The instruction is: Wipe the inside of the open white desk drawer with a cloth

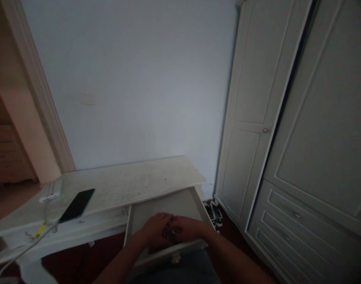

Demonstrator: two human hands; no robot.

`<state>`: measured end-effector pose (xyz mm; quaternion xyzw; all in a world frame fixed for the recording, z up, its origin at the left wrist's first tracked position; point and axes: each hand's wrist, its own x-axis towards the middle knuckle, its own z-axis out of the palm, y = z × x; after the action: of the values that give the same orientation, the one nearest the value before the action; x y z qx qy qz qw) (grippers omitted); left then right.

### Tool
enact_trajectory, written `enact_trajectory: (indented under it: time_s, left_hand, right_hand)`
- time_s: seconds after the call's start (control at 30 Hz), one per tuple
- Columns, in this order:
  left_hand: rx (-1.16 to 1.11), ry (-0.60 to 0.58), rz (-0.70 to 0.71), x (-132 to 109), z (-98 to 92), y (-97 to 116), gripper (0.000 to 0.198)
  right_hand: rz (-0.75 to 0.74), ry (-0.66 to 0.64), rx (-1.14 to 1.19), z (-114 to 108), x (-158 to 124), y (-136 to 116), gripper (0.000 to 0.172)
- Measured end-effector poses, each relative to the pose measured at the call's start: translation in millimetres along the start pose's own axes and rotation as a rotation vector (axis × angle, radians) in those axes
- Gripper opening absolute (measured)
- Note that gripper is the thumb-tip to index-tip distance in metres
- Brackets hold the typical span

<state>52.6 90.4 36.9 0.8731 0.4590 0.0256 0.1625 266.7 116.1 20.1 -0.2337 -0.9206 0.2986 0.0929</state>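
Both hands meet over the front of a pulled-out white drawer [165, 201]. My left hand [157, 228] comes in from the left with its fingers curled, and my right hand [187, 228] closes in from the right against it. Between them shows a small brownish, mottled thing [169, 233]; it is too dark and blurred to name. The fingertips are partly hidden where the hands overlap. Below my wrists, the drawer's front edge carries a small pale knob [176, 258].
The white desk [156, 173] runs along the wall. On its left lie a black phone [77, 206] and a white power strip [51, 191] with a cable. Black-and-white shoes [215, 213] stand on the floor beside a tall wardrobe [248, 157] at right.
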Motion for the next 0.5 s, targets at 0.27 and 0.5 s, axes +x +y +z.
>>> enact_trajectory:
  time_s: [0.27, 0.5]
  left_hand:
    - [0.118, 0.079, -0.273, 58.1, 12.1, -19.8, 0.067]
    - [0.025, 0.196, -0.535, 108.3, 5.6, -26.3, 0.057]
  right_hand:
    - [0.292, 0.318, -0.2, 8.4, -93.9, -13.6, 0.031]
    - [0.372, 0.243, -0.401, 39.2, -105.9, -17.6, 0.033]
